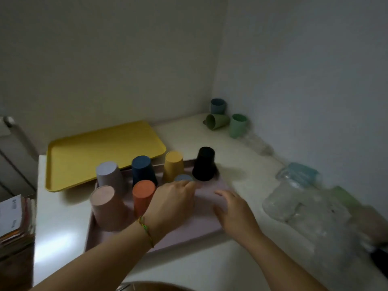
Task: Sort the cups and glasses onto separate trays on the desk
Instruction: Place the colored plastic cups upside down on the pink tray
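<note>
Print on the top sheet of the paper stack [14, 215], at the left edge of the surface [63, 217], is too blurred for you to read. Your left hand [174, 198] hides most of a grey-blue cup [183, 177] on the pink tray [207, 219]. Its fingers curl out of sight, so I cannot tell whether they grip the cup. Your right hand [233, 208] hovers over the tray's right side, fingers loosely spread, holding nothing. Upturned coloured cups [143, 194] stand beside the hidden one. The glasses [294, 198] on the right are smeared by blur. The yellow tray [100, 152] lies behind.
</note>
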